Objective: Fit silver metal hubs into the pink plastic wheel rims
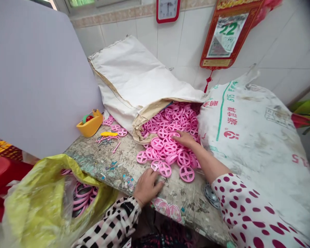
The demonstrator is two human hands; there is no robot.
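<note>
Several pink plastic wheels (170,146) with cross spokes spill out of an open white sack (134,79) onto the worn table (124,162). My right hand (186,139), in a red-dotted sleeve, lies on top of the pile with its fingers stretched flat over the wheels. My left hand (147,186), in a black-and-white checked sleeve, rests on the table near the front edge. Its fingers are curled, and the fingertips pinch the rim of one pink wheel (165,169) at the pile's near side.
A yellow-green plastic bag (41,199) at the lower left holds pink rings. A big printed sack (255,137) fills the right side. A yellow tray (91,125), a yellow knife (109,134) and loose nails (105,140) lie at the back left. Above hang a clock (167,10) and a wall calendar (227,34).
</note>
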